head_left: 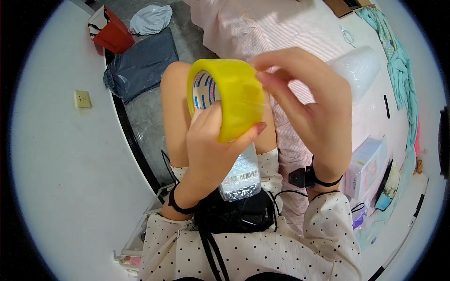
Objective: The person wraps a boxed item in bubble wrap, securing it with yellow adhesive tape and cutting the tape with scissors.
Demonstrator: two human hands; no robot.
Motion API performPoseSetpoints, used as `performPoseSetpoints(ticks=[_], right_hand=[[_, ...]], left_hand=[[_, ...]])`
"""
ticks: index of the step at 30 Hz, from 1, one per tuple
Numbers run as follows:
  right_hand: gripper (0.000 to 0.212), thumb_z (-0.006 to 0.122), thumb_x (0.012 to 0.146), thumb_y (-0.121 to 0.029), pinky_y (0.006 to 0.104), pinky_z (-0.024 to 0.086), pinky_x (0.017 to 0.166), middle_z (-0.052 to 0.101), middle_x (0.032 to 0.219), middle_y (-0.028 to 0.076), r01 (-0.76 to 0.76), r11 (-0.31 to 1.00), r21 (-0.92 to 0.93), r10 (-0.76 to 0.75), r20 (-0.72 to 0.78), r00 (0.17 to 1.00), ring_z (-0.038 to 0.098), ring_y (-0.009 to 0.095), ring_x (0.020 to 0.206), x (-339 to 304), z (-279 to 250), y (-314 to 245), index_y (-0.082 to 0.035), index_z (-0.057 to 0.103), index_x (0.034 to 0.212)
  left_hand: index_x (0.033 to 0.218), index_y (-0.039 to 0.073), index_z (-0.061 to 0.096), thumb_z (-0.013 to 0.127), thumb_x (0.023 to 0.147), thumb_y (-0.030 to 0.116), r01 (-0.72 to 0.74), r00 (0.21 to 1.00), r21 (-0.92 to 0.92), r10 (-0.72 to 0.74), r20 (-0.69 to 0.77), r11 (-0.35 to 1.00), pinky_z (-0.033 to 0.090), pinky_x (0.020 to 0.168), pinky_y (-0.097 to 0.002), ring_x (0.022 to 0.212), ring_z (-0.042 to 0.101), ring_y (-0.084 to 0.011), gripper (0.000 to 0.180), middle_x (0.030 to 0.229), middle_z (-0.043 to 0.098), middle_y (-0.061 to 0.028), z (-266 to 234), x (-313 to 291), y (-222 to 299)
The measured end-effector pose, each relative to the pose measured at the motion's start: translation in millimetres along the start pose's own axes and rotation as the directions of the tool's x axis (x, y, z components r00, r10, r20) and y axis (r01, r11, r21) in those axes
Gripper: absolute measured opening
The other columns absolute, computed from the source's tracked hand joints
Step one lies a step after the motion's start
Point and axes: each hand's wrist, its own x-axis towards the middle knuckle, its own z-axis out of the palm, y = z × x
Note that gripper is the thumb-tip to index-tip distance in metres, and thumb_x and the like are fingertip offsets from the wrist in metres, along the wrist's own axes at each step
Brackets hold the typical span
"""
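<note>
A wide roll of yellow packing tape [234,96] is held up in front of me. My left hand [211,150] grips it from below, with fingers inside the core and the thumb on the outer face. My right hand [311,110] is at the roll's upper right edge, its fingertips pinching at the tape surface there. Under the roll, on my lap, lies a small parcel wrapped in bubble film [241,175] with a printed label. Both wrists wear black straps.
A pink striped bed [290,28] runs along my right, with a roll of bubble wrap [358,68], a tissue pack [368,166] and a teal cloth [398,61] on it. On the floor at left lie a dark plastic bag [140,65], a red paper bag [112,35] and a white bag [150,18].
</note>
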Motion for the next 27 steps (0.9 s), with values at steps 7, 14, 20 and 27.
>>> performPoseSetpoints(ticks=[7, 14, 20, 27], right_hand=[[0.015, 0.069, 0.070, 0.004, 0.0271, 0.051, 0.067, 0.064, 0.093, 0.010, 0.154, 0.967, -0.204, -0.143, 0.068, 0.987, 0.063, 0.023, 0.077, -6, 7, -9, 0.003, 0.062, 0.083], [0.018, 0.066, 0.069, 0.008, 0.0278, 0.050, 0.070, 0.059, 0.094, 0.010, 0.136, 0.983, -0.126, -0.120, 0.131, 0.984, 0.060, 0.023, 0.080, 1, 3, -11, 0.003, 0.054, 0.082], [0.019, 0.063, 0.069, 0.007, 0.0272, 0.047, 0.070, 0.055, 0.095, 0.010, 0.116, 0.992, -0.048, -0.097, 0.295, 0.951, 0.056, 0.022, 0.078, 9, -5, 0, 0.003, 0.052, 0.083], [0.022, 0.066, 0.069, 0.004, 0.0287, 0.046, 0.078, 0.053, 0.099, 0.010, 0.162, 0.986, 0.032, -0.165, 0.251, 0.954, 0.055, 0.024, 0.087, 3, -1, 1, 0.000, 0.052, 0.086]], left_hand=[[0.083, 0.002, 0.056, 0.078, 0.069, 0.027, -0.055, 0.998, 0.045, 0.055, 0.013, 0.997, 0.041, 0.065, -0.0408, 0.070, 0.054, -0.0340, 0.037, 0.074, 0.056, -0.0139, 1, -1, 1], [0.081, 0.001, 0.054, 0.077, 0.070, 0.028, -0.122, 0.992, 0.111, 0.119, 0.032, 0.986, 0.040, 0.065, -0.0413, 0.070, 0.054, -0.0344, 0.038, 0.073, 0.055, -0.0139, 0, -1, 2], [0.082, 0.003, 0.055, 0.077, 0.069, 0.026, -0.153, 0.988, 0.114, 0.150, 0.035, 0.982, 0.039, 0.065, -0.0402, 0.071, 0.055, -0.0330, 0.034, 0.073, 0.055, -0.0120, 1, 0, 2], [0.087, 0.004, 0.057, 0.078, 0.066, 0.021, -0.118, 0.993, 0.029, 0.118, 0.011, 0.993, 0.040, 0.065, -0.0397, 0.072, 0.056, -0.0328, 0.034, 0.076, 0.058, -0.0110, -2, 2, -4]])
